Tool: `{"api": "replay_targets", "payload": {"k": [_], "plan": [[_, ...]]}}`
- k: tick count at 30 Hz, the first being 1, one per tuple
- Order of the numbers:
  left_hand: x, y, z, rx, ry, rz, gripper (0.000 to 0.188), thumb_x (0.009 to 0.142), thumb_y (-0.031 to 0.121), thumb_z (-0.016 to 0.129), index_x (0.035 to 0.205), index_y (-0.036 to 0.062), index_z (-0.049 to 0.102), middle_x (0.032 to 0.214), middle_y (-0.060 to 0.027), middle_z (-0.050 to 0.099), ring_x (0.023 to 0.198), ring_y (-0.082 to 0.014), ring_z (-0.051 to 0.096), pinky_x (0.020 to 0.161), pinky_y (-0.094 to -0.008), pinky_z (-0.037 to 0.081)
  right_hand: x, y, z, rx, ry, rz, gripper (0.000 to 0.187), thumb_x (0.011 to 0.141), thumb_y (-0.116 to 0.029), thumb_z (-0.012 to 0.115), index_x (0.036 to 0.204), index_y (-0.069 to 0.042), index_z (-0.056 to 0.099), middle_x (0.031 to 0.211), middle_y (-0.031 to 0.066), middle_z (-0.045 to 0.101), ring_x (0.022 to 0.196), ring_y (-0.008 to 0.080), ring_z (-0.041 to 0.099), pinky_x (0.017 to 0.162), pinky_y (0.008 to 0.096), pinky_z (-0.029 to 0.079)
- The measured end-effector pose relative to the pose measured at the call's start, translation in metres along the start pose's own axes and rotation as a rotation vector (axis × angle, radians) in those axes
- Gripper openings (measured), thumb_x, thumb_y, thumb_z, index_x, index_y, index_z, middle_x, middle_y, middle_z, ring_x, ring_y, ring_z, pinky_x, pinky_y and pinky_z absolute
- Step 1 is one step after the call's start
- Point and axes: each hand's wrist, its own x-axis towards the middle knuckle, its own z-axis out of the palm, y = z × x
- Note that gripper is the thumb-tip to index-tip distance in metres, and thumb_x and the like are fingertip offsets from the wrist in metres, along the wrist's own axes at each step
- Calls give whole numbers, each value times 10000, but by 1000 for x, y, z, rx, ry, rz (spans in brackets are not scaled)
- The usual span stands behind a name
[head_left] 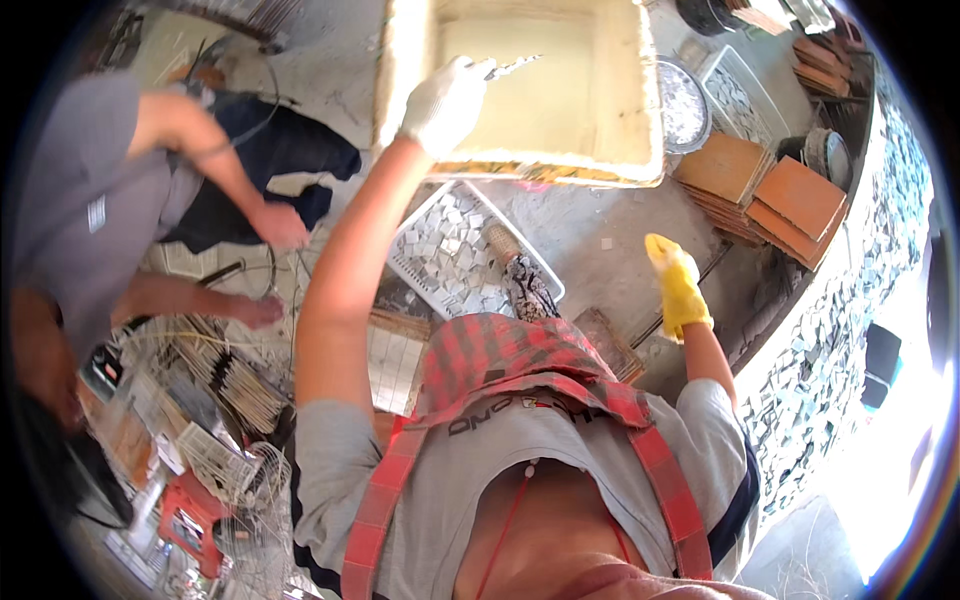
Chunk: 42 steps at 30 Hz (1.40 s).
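A white knitted glove covers my left hand (445,105), which reaches over a large cream tray (400,165) with a worn rim. Its fingers are closed on a thin twisted metal rod (516,68) that points right over the tray's pale, smooth inside. My right hand (676,285), in a yellow glove, is held apart in front of me, to the right of and below the tray. Its fingers are pressed together; anything in them is hidden. Below the tray, a white crate (430,235) of small pale square tiles lies near my patterned trouser leg (527,285).
At the left a person in grey clothing (80,210) crouches, one bare hand (280,226) near a cable. To the right are stacked orange tiles (795,205), a round tub (684,105), another white crate (745,90) and a curved mosaic surface (840,330). Clutter surrounds a red tool (192,522).
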Motion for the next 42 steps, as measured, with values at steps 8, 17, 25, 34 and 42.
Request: {"api": "replay_targets", "payload": {"k": [8, 17, 25, 34, 42], "plan": [[149, -34, 152, 72, -693, -174, 323, 1042, 137, 437, 1284, 139, 651, 1223, -110, 655, 1089, -332, 662, 901, -465, 557, -57, 24, -32, 86, -70, 449, 470, 978, -571, 543, 1260, -236, 715, 1157, 109, 746, 1111, 364, 686, 947, 406, 539], [144, -38, 181, 90, -827, -15, 413, 990, 20, 497, 1367, 150, 607, 1322, -90, 617, 1201, -305, 640, 938, -431, 565, -58, 3, -10, -76, -206, 200, 412, 1001, -489, 522, 1203, -193, 723, 1090, 167, 732, 1069, 408, 664, 941, 463, 537], [117, -57, 173, 268, -912, 13, 272, 944, 49, 588, 1187, 41, 710, 1170, -156, 741, 1034, -360, 730, 803, -429, 608, 7, -27, -114, 175, 408, 17, 571, 974, -250, 715, 1436, 37, 540, 1458, 238, 574, 1369, 352, 542, 1164, 395, 395], [60, -64, 100, 118, -672, -70, 284, 985, 68, 515, 1213, 87, 682, 1142, -160, 693, 1047, -364, 703, 835, -470, 588, 76, -311, -237, -108, -133, -184, 622, 1012, -373, 613, 1530, -59, 470, 1493, 102, 577, 1359, 227, 554, 1144, 360, 413], [55, -50, 93, 47, -710, -299, 284, 1024, 130, 473, 1205, 114, 692, 1185, -159, 668, 1078, -381, 679, 890, -475, 562, 201, -319, -110, -123, -742, -326, 575, 1014, -478, 539, 1446, -98, 563, 1360, 93, 663, 1266, 201, 605, 1123, 343, 406]]}}
